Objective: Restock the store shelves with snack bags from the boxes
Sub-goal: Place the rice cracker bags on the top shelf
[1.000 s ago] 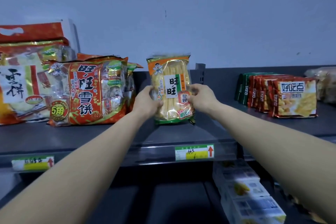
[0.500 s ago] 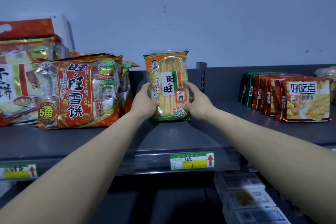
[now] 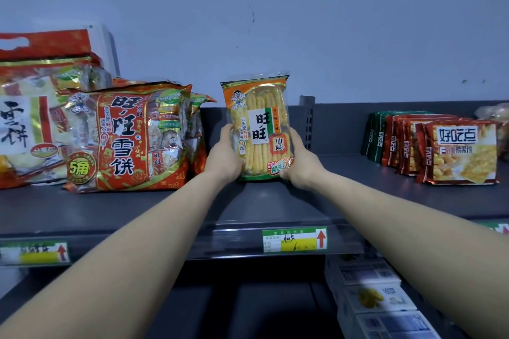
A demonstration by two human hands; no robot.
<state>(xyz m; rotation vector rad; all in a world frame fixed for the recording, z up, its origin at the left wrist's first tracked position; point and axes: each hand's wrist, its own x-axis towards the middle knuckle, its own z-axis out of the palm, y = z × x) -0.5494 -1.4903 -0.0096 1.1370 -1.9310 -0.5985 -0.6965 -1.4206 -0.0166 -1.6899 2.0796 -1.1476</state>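
While steadying the rice cracker bag [image 3: 259, 124] upright, with its bottom seal seemingly down on the grey shelf [image 3: 330, 195], clamps it from both sides: gripped along the left edge by the left hand [image 3: 224, 157], round the lower right corner by the right hand [image 3: 303, 165], fingers curled behind. Turned label-forward, probably to face the aisle. Placed above the green-and-yellow price tag [image 3: 294, 239], in the gap between the red snow-cracker bags [image 3: 126, 140] just to the left and the row of flat packets [image 3: 460, 151] well apart on the right. Clear glossy film, crinkled at the flat top seal, showing ribbed yellow crackers stacked on edge. Tall, narrow-based, likely light, so apt to topple if released without support. Puffy foil next door; matte painted metal beneath.
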